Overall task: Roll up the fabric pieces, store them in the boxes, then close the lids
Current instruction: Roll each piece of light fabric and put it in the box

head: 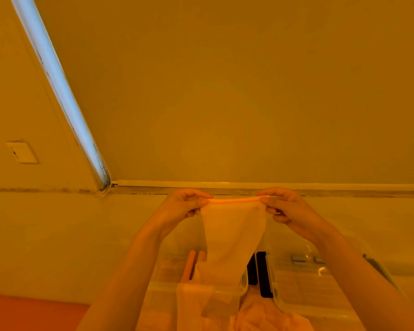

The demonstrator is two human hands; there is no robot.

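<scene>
While both hands pinch its rolled top edge, left hand (185,203) and right hand (281,203), the fabric strip (232,232) hangs straight down over the clear boxes (296,283), its lower end cut off.

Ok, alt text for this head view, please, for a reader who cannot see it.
Two bare hands, left hand and right hand, pinch the top edge of a sheer fabric piece, held up so it hangs over two clear plastic boxes. Rolled pieces lie in the left box; a plain wall fills the background.
</scene>
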